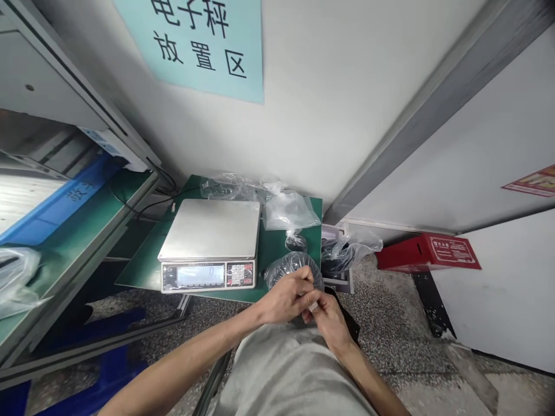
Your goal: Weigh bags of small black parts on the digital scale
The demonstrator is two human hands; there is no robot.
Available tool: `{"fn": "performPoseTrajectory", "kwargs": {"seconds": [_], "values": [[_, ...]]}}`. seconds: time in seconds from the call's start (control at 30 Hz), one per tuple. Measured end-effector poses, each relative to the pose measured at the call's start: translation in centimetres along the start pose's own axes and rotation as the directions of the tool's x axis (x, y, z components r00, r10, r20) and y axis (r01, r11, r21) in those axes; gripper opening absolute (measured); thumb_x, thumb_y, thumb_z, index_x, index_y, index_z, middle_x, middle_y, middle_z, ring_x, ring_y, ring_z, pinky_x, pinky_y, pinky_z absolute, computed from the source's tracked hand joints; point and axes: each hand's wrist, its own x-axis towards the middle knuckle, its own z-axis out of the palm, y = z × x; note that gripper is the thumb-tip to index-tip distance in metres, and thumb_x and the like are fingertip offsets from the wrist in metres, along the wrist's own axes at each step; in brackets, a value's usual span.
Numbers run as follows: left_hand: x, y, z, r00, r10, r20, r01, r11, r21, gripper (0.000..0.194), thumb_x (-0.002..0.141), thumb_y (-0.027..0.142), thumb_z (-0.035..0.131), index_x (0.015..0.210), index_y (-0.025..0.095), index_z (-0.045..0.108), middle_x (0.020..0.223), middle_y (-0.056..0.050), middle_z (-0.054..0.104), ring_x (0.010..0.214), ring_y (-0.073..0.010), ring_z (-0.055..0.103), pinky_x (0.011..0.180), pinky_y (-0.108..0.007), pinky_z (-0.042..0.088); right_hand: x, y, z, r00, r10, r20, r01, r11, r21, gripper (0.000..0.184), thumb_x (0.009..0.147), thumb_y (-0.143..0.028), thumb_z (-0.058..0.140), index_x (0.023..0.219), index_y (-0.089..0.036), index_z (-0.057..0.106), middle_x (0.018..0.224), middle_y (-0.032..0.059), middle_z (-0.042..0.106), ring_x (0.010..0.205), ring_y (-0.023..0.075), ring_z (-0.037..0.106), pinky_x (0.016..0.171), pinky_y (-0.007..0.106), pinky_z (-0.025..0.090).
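Note:
Close to my body, my left hand (289, 296) and my right hand (328, 319) meet with fingers pinched together. They grip the gathered neck of a clear plastic bag (286, 264) filled with dark contents, which rests at the front edge of the green table (277, 240). The fingers partly cover the bag's neck. Just behind it lies a smaller tied bag (296, 241), also with dark contents. Left of the bags stands a digital scale (208, 231) with a bare metal pan, and its display reads 0.
Loose clear plastic bags (288, 209) lie along the table's back, against the wall. A drawer or bin (342, 257) with bagged dark items is right of the table. Farther right, a red box (427, 252) stands on the floor. Another workbench (87, 231) is at left.

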Motion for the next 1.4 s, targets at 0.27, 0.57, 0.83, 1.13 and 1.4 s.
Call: {"fn": "performPoseTrajectory", "kwargs": {"seconds": [0.27,0.57,0.83,1.13,1.4], "values": [[1.4,0.0,-0.6,0.999,-0.020,0.042,0.017,0.997,0.078,0.046,0.097,0.041,0.038,0.060,0.015,0.046,0.079,-0.001,0.042,0.069,-0.0109,0.045,0.066,-0.024,0.041,0.3,0.6,0.9,0.988,0.027,-0.151,-0.050,0.988,-0.149,0.045,0.083,-0.057,0.050,0.062,-0.018,0.057,0.054,0.0034,0.059,0.047,0.0150,0.055,0.048,0.025,0.048],[-1.2,-2.5,-2.8,0.994,0.037,0.104,-0.047,0.994,0.096,0.025,0.100,0.030,0.036,0.101,0.017,0.056,0.097,-0.006,0.063,0.087,-0.0141,0.056,0.082,-0.026,0.044,-0.2,0.0,1.5,0.975,0.133,-0.180,-0.145,0.988,-0.057,0.034,0.084,-0.048,0.049,0.078,-0.016,0.061,0.066,0.0014,0.061,0.053,0.0125,0.058,0.049,0.021,0.049],[-0.8,-4.0,-2.5,0.968,0.214,0.133,-0.235,0.957,0.171,0.016,0.097,0.022,0.046,0.097,0.016,0.060,0.089,-0.005,0.068,0.083,-0.0139,0.057,0.079,-0.024,0.042,-0.7,0.2,1.4,0.954,0.226,-0.199,-0.232,0.973,-0.007,0.034,0.081,-0.050,0.057,0.079,-0.015,0.061,0.069,0.0022,0.061,0.057,0.0129,0.058,0.052,0.022,0.048],[-0.1,-5.0,-2.8,0.933,0.318,0.168,-0.355,0.891,0.282,0.009,0.095,0.021,0.051,0.095,0.020,0.060,0.086,-0.001,0.070,0.077,-0.0137,0.055,0.078,-0.029,0.034,-0.9,-0.7,1.7,0.920,0.311,-0.237,-0.300,0.950,0.083,0.036,0.075,-0.051,0.064,0.076,-0.015,0.062,0.071,0.0029,0.062,0.057,0.0115,0.054,0.049,0.021,0.045],[-0.8,-7.4,-1.1,0.936,0.349,0.051,-0.351,0.906,0.238,0.010,0.085,0.011,0.050,0.088,0.019,0.056,0.084,-0.001,0.069,0.076,-0.0119,0.055,0.082,-0.029,0.036,-0.6,-1.4,2.3,0.836,0.458,-0.303,-0.341,0.865,0.368,0.032,0.058,-0.039,0.075,0.074,-0.015,0.062,0.068,0.0033,0.064,0.057,0.0117,0.056,0.051,0.021,0.046]]}}
